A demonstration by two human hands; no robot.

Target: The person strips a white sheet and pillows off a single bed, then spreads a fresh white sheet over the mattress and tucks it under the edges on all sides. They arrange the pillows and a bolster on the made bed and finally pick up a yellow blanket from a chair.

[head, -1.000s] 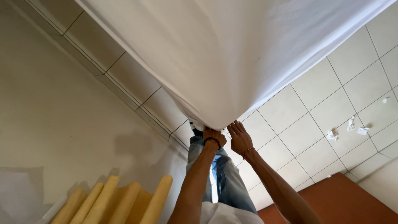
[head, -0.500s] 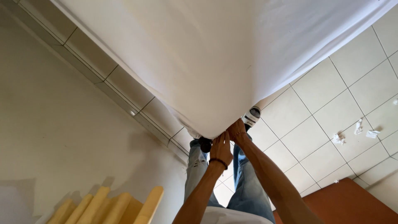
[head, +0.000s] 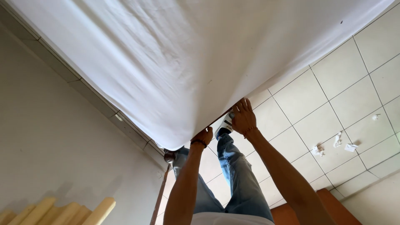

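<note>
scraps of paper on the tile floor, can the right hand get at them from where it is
Probably not as things stand. The right hand is pressed flat against the edge of the white sheet, while the paper scraps lie apart from it on the tile floor, well to its side. Nothing blocks the way.

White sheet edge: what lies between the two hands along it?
In the head view, only the sheet's hem runs between the left hand and the right hand; below that gap show a white shoe and a jeans leg.
</note>
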